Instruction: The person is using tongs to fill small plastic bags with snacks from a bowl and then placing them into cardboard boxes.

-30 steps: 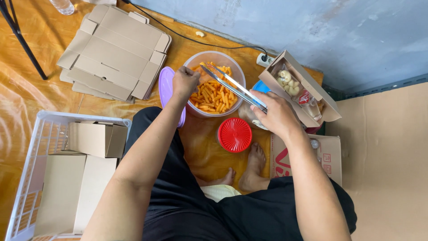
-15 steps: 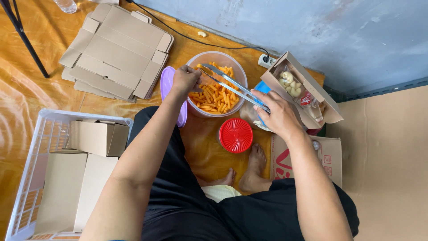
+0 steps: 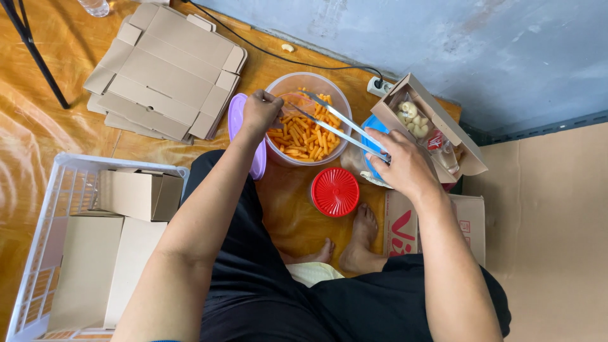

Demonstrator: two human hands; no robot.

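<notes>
1. The right hand [image 3: 405, 166] grips metal tongs [image 3: 335, 123], fingers clenched round the handle end; the tips reach over the orange snack sticks [image 3: 307, 136].
2. The left hand [image 3: 261, 112] pinches the rim of the clear plastic tub [image 3: 335, 95] holding those sticks.
3. The tub sits on the floor between a purple lid [image 3: 236, 123] and an open cardboard box [image 3: 437, 130].

Both arms reach forward, left hand [image 3: 261, 111] and right hand [image 3: 405, 163] curled.

Snack tub [image 3: 308, 120] between flat cartons [image 3: 161, 73] left and open box [image 3: 429, 126] right
</notes>
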